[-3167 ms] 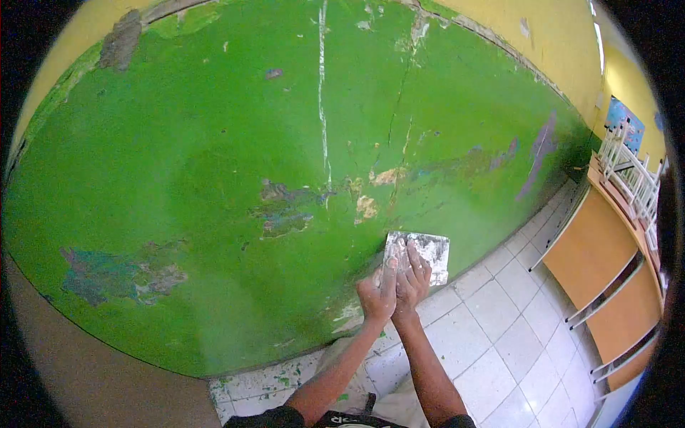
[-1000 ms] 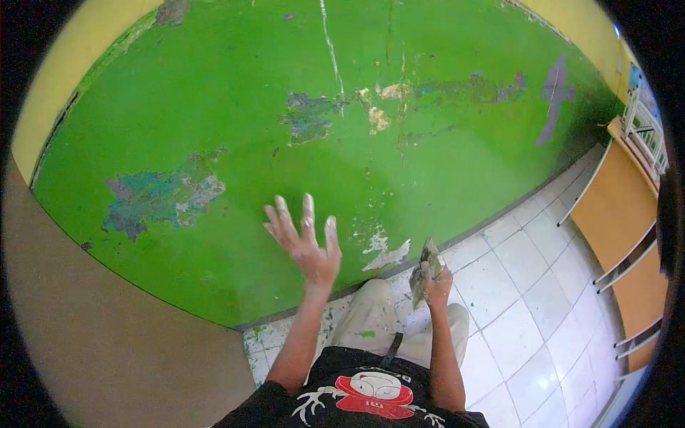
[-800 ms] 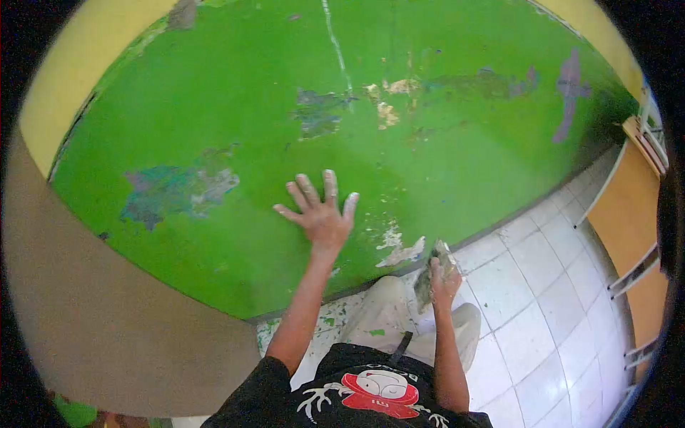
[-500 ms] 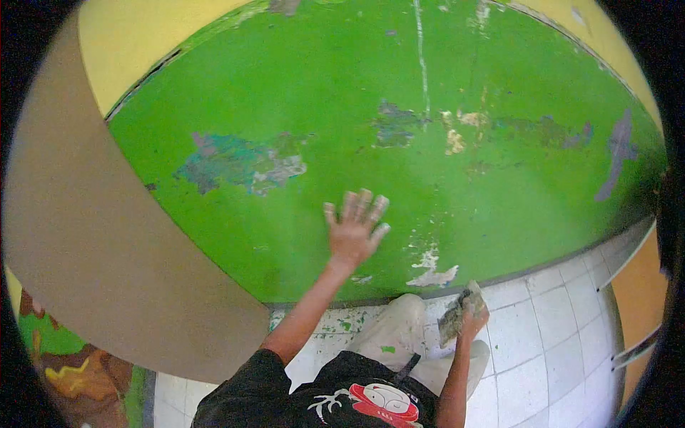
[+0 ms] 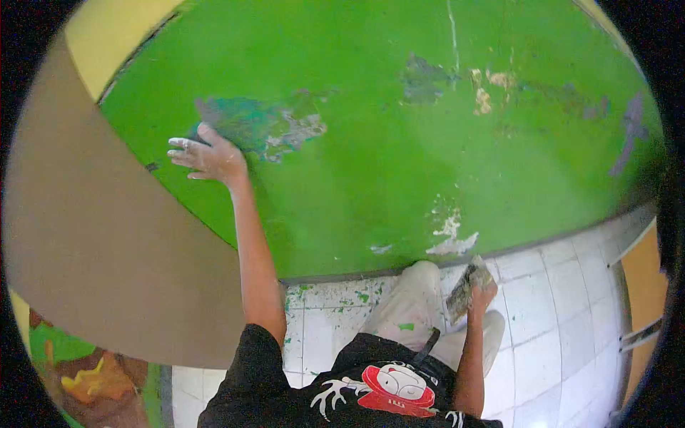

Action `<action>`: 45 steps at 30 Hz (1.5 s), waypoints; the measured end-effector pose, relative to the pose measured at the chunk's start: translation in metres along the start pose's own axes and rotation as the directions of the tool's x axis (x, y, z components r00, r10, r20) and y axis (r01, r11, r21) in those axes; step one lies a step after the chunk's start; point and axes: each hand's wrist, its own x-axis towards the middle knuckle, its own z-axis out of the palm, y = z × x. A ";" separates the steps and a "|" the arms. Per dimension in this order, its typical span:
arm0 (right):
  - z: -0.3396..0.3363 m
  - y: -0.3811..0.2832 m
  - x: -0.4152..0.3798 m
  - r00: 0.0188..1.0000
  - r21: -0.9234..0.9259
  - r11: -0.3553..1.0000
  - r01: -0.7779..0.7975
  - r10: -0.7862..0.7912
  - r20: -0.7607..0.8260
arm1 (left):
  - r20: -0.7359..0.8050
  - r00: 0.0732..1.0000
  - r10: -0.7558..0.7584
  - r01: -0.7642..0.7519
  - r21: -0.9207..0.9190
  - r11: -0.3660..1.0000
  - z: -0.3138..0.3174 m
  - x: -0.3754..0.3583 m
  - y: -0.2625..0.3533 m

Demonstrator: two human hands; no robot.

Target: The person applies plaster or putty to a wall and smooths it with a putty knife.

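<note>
My left hand is open, fingers stretched to the left, against the green wall at the left end of a worn blue-grey patch. White dust coats its fingers. Low on the right, my right hand is closed round a scraper with a flat, grey, crusted blade, held above my bent leg. Its handle is mostly hidden by my fingers. Just above the scraper, near the wall's foot, is a bare white patch.
Green paint flakes lie on the white tiled floor along the wall. A brown wall section borders the green on the left. More chipped patches mark the wall higher up. An orange surface stands at the far right.
My left hand has moved left and upward across the wall, from the middle to the blue-grey patch. The view has shifted slightly. My right hand keeps its hold on the scraper.
</note>
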 end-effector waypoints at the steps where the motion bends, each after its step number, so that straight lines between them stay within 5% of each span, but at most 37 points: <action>1: 0.001 -0.002 -0.001 0.996 -0.021 0.996 0.084 -0.083 0.022 | -0.017 0.994 0.109 -0.109 0.016 0.994 0.007 -0.019 0.017; 6: -0.002 -0.015 -0.005 0.996 0.038 0.996 -0.085 0.085 0.014 | 0.253 0.729 0.636 -0.660 0.012 0.751 -0.002 -0.146 0.069; 7: -0.006 -0.033 -0.006 0.988 0.117 0.983 -0.140 0.131 0.076 | 0.260 0.731 0.631 -0.656 0.010 0.755 -0.001 -0.165 0.066; 9: -0.005 -0.047 -0.009 0.974 0.136 0.965 -0.223 0.216 0.062 | 0.327 0.572 0.752 -0.780 -0.068 0.622 0.006 -0.198 0.052; 13: 0.010 -0.034 -0.025 0.931 0.170 0.925 -0.341 0.357 -0.076 | 0.399 0.448 0.800 -0.840 -0.120 0.530 0.008 -0.236 0.024; 15: 0.017 -0.018 -0.033 0.909 0.228 0.908 -0.353 0.390 -0.147 | 0.369 0.278 0.887 -0.922 -0.158 0.355 0.009 -0.249 0.006; 17: 0.020 -0.008 -0.041 0.904 0.102 0.906 -0.412 0.420 -0.084 | 0.376 0.202 0.904 -0.940 -0.183 0.287 0.008 -0.262 -0.012; 21: 0.015 -0.058 -0.041 0.876 0.312 0.826 -0.469 0.481 0.044 | 0.372 0.055 0.927 -0.968 -0.207 0.141 0.004 -0.275 -0.048; 25: 0.029 -0.018 -0.044 0.911 0.380 0.837 -0.393 0.411 0.037 | 0.359 0.076 0.930 -0.963 -0.215 0.162 0.005 -0.281 -0.052; 27: 0.035 -0.012 -0.045 0.890 0.150 0.880 -0.450 0.457 -0.010 | 0.411 0.065 0.909 -0.953 -0.244 0.179 0.001 -0.279 -0.050; 31: 0.042 -0.039 -0.044 0.839 0.268 0.796 -0.543 0.527 0.138 | 0.455 0.050 0.889 -0.962 -0.217 0.165 -0.011 -0.269 -0.041; 33: 0.069 0.000 -0.062 0.855 0.170 0.839 -0.517 0.516 0.051 | 0.506 0.012 0.862 -0.957 -0.246 0.157 -0.024 -0.251 -0.028; 34: 0.083 0.020 -0.073 0.902 0.036 0.901 -0.432 0.432 0.006 | 0.501 0.121 0.857 -0.938 -0.225 0.264 -0.031 -0.234 -0.015; 35: 0.080 0.005 -0.070 0.902 0.045 0.901 -0.432 0.431 0.016 | 0.492 0.229 0.840 -0.906 -0.207 0.369 -0.038 -0.212 -0.001; 37: 0.053 -0.056 -0.052 0.793 0.356 0.712 -0.606 0.578 0.194 | 0.469 0.320 0.823 -0.907 -0.099 0.409 -0.050 -0.154 0.030; 41: 0.041 -0.110 -0.013 0.851 0.293 0.800 -0.524 0.479 0.213 | 0.398 0.307 0.864 -0.935 -0.040 0.351 -0.061 -0.044 0.070; 43: 0.044 -0.129 0.002 0.879 0.487 0.731 -0.477 0.391 0.274 | 0.379 0.278 0.883 -0.947 -0.047 0.318 -0.056 -0.030 0.075; 44: 0.060 -0.124 -0.002 0.891 0.274 0.851 -0.448 0.449 0.064 | 0.370 0.276 0.887 -0.949 -0.039 0.312 -0.057 -0.029 0.074; 45: 0.063 -0.135 0.001 0.889 0.257 0.853 -0.454 0.451 0.073 | 0.369 0.272 0.889 -0.951 -0.038 0.307 -0.052 -0.031 0.069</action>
